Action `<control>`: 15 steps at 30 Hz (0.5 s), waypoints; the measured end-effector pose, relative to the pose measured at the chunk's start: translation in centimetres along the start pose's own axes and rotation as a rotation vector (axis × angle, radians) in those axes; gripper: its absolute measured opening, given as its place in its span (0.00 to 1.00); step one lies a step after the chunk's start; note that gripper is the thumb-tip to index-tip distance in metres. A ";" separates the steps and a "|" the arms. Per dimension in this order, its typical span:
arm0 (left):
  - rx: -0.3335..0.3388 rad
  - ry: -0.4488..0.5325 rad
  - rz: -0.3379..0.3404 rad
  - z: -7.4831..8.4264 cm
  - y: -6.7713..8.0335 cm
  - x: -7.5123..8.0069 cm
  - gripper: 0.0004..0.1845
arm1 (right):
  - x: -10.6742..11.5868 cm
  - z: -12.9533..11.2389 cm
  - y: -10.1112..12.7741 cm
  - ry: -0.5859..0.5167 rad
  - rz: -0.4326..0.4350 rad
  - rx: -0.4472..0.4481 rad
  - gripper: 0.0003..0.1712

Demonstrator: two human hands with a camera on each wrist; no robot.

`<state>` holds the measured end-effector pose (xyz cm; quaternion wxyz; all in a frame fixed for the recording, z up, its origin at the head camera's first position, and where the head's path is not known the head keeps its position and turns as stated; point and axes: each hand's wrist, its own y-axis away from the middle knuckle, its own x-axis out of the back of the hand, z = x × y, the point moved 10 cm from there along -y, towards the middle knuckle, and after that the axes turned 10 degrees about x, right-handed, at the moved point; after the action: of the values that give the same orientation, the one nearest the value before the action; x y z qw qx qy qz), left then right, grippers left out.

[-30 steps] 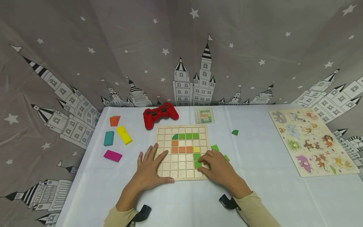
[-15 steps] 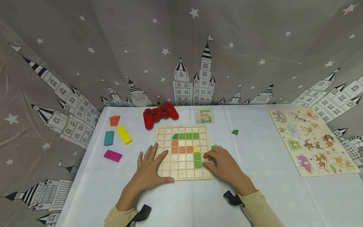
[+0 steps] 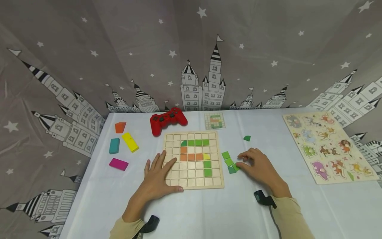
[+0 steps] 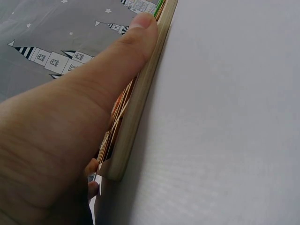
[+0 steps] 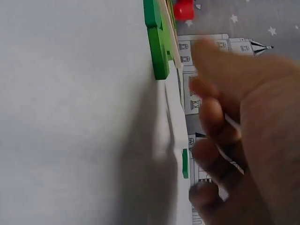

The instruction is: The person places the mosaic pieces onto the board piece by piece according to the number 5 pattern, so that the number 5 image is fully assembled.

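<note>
Head view, square green tiles (image 3: 229, 162), flat, clustered

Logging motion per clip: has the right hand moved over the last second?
Yes. The right hand has gone right, off the wooden grid board, and now reaches the loose green tiles on the table beside it.

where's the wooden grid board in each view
head: grid board at centre, left hand flat on its near left corner.
left wrist: its pale edge runs up the middle under the thumb.
right wrist: only a thin edge at top, behind green tiles.
Shared landmark: castle curtain.
</note>
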<state>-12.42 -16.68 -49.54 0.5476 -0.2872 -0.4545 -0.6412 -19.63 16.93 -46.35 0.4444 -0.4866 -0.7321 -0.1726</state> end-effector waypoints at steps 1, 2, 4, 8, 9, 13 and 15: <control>-0.001 0.000 0.001 0.0 0.0 0.0 0.60 | -0.3 -0.1 0.1 -0.019 -0.023 0.012 0.16; -0.001 0.000 0.001 0.0 0.0 0.0 0.60 | -0.7 -0.1 0.2 -0.038 -0.049 0.017 0.17; -0.004 -0.001 0.000 0.0 0.0 0.0 0.60 | -1.4 -0.4 0.3 -0.065 -0.096 0.036 0.18; -0.005 -0.005 -0.004 0.1 0.0 0.0 0.60 | -2.2 -1.3 0.3 -0.068 -0.144 0.046 0.15; -0.004 -0.005 -0.004 0.1 0.0 0.0 0.60 | -2.3 -1.5 0.3 -0.059 -0.150 0.045 0.14; -0.002 0.002 0.002 0.1 0.1 0.1 0.60 | -2.7 -2.2 0.2 -0.026 -0.177 0.052 0.10; -0.003 0.006 0.006 0.0 0.1 0.1 0.60 | -2.9 -2.6 0.1 -0.014 -0.190 0.065 0.10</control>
<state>-12.34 -16.69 -49.42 0.5506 -0.2873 -0.4509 -0.6411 -17.85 13.58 -47.35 0.4363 -0.4014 -0.7834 -0.1866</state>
